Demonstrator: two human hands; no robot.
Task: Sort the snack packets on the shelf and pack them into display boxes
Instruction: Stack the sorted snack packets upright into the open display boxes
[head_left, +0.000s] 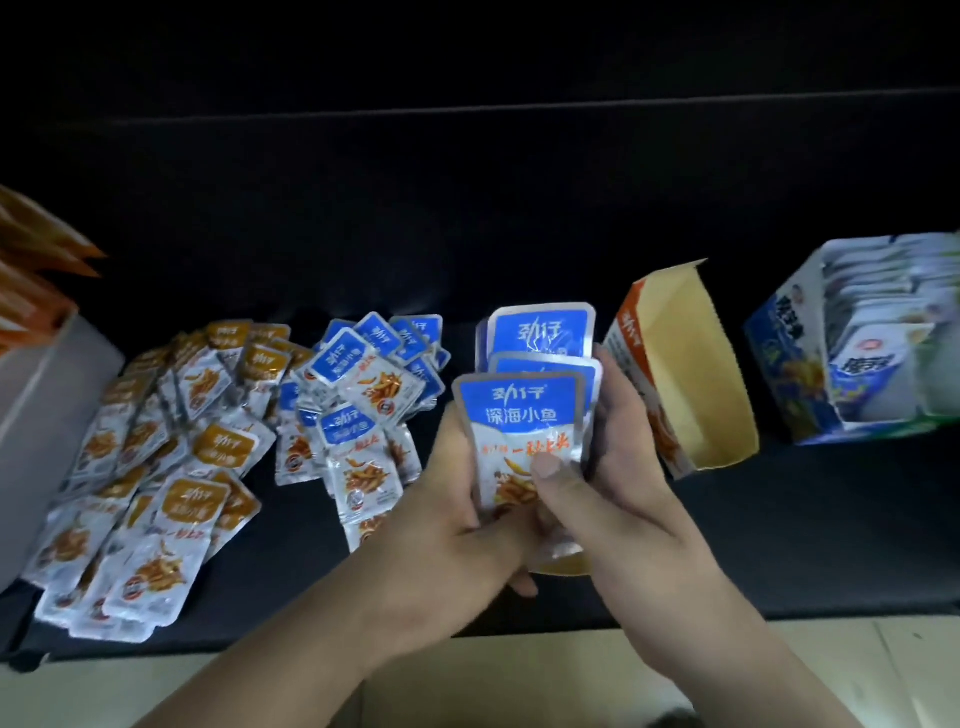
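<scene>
The left hand (467, 525) and right hand (618, 499) together grip a fanned stack (524, 415) of blue packets above the shelf (779, 519), the right thumb pressing its front packet; just right leans an open orange box (691, 374); farther right stands a packed blue box (789, 374); to the left lie a blue pile (363, 395) and a yellow pile (156, 467).

The orange packets (36, 291) are cut by the left edge, the blue display box (779, 364) blurred at the right.
</scene>
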